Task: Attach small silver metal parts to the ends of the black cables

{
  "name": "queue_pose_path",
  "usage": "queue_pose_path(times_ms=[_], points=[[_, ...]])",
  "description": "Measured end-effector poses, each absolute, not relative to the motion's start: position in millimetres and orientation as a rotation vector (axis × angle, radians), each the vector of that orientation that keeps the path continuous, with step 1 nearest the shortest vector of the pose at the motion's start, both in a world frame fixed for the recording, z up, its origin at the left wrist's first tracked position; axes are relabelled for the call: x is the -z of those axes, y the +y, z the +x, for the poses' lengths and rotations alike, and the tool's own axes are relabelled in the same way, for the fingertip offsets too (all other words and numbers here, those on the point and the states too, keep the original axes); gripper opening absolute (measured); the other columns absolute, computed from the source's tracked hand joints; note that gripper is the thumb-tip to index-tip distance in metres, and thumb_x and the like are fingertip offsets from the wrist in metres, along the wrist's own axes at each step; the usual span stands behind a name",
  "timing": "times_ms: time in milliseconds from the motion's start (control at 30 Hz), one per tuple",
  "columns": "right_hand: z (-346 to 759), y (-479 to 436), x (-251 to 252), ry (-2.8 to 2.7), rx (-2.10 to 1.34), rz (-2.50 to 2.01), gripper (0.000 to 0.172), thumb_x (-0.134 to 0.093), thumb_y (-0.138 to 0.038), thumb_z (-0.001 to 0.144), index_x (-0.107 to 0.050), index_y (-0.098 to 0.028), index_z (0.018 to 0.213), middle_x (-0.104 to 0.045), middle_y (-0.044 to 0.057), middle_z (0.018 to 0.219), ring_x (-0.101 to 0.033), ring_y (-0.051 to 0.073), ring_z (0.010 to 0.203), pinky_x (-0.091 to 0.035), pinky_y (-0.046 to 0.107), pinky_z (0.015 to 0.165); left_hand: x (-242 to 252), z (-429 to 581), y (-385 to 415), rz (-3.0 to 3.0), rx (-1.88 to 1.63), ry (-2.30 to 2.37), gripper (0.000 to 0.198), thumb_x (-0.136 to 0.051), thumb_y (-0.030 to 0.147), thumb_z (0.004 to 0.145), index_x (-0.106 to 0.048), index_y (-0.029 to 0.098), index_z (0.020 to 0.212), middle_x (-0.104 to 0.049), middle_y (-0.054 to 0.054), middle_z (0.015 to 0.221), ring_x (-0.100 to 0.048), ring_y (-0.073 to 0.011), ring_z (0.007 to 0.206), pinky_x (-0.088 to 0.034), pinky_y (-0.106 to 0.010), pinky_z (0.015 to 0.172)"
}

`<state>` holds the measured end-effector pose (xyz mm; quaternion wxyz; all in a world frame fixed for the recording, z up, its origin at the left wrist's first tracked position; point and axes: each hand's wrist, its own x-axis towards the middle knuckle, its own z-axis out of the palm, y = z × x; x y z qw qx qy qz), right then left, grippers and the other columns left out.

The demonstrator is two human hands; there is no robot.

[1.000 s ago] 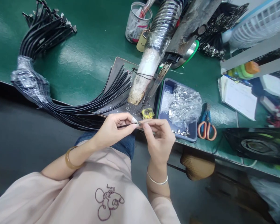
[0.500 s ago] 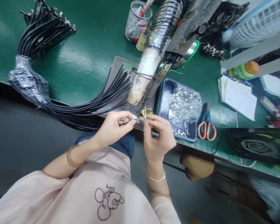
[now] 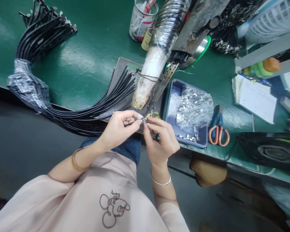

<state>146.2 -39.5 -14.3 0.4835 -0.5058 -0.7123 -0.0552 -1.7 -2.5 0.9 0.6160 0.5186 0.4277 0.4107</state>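
Observation:
My left hand (image 3: 118, 127) pinches the end of a thin black cable at the bench's front edge. The cable's small metal tip (image 3: 144, 120) sits between both hands. My right hand (image 3: 160, 140) is closed in a pinch on that metal tip, its fingertips touching those of the left hand. Just behind the hands, a fan of loose black cable ends (image 3: 120, 93) lies on a dark metal plate (image 3: 119, 69). Those ends belong to a bundle of black cables (image 3: 36, 38) wrapped in clear plastic that curves off to the left. A blue tray (image 3: 170, 106) with a bag of small metal clips (image 3: 192, 108) stands to the right.
A foil-wrapped duct (image 3: 157, 54) and a metal machine arm come down over the plate. Orange-handled scissors (image 3: 217, 130) lie right of the tray. A clear cup (image 3: 142, 21) stands at the back, papers (image 3: 256, 98) and a dark fan (image 3: 270, 149) at the right.
Both hands have risen slightly toward the plate and drawn closer together. My right fingers now close right at the cable's tip. The view has shifted a little.

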Motion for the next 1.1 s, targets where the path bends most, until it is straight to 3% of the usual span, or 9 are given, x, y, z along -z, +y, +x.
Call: queue_pose_path(times_ms=[233, 400, 667, 867, 1000, 1100], points=[[144, -40, 9, -1.744, 0.168, -1.256, 0.020, -0.073, -0.007, 0.086, -0.067, -0.025, 0.094, -0.079, 0.002, 0.097, -0.077, 0.016, 0.085, -0.065, 0.029, 0.079, -4, -3, -2, 1.213, -0.962, 0.997, 0.015, -0.064, 0.028, 0.080, -0.066, 0.014, 0.077, -0.043, 0.004, 0.057, -0.036, -0.0077, 0.053, -0.032, -0.022, 0.052], [145, -41, 9, -1.796, 0.161, -1.201, 0.021, -0.073, -0.006, 0.084, -0.062, -0.023, 0.088, -0.079, 0.006, 0.099, -0.077, 0.016, 0.087, -0.065, 0.027, 0.078, -3, -6, 0, 1.157, -0.919, 0.941, 0.014, -0.065, 0.026, 0.078, -0.067, 0.013, 0.076, -0.042, 0.005, 0.057, -0.034, -0.0069, 0.052, -0.029, -0.021, 0.050], [147, -44, 9, -1.742, 0.005, -1.260, 0.016, -0.067, -0.009, 0.090, -0.062, -0.023, 0.094, -0.078, 0.003, 0.095, -0.077, 0.015, 0.088, -0.063, 0.027, 0.078, -2, -8, -4, 1.186, -0.863, 0.904, 0.013, -0.064, 0.025, 0.081, -0.065, 0.013, 0.077, -0.037, 0.007, 0.055, -0.031, -0.0059, 0.050, -0.027, -0.020, 0.049], [152, -43, 3, -1.557, -0.447, -1.283, 0.011, -0.066, -0.013, 0.091, -0.062, -0.022, 0.086, -0.074, -0.001, 0.084, -0.075, 0.013, 0.080, -0.061, 0.022, 0.069, -3, -9, -14, 1.310, -0.952, 0.985, 0.014, -0.068, 0.026, 0.083, -0.067, 0.013, 0.076, -0.062, -0.001, 0.068, -0.050, -0.0089, 0.059, -0.040, -0.021, 0.056], [157, -48, 1, -1.554, -0.620, -1.264, 0.010, -0.068, -0.017, 0.091, -0.063, -0.023, 0.084, -0.074, 0.000, 0.082, -0.075, 0.015, 0.076, -0.061, 0.023, 0.064, -2, -15, -16, 1.264, -0.817, 0.870, 0.023, -0.063, 0.029, 0.087, -0.064, 0.012, 0.071, -0.059, 0.001, 0.056, -0.049, -0.0079, 0.052, -0.040, -0.020, 0.053], [160, -57, 2, -1.585, -0.473, -1.347, 0.008, -0.067, -0.016, 0.092, -0.067, -0.024, 0.092, -0.073, -0.003, 0.077, -0.070, 0.010, 0.060, -0.055, 0.020, 0.054, -2, -17, -16, 1.218, -0.795, 0.848, 0.019, -0.062, 0.026, 0.085, -0.066, 0.011, 0.074, -0.060, 0.000, 0.055, -0.050, -0.0076, 0.050, -0.041, -0.019, 0.053]])
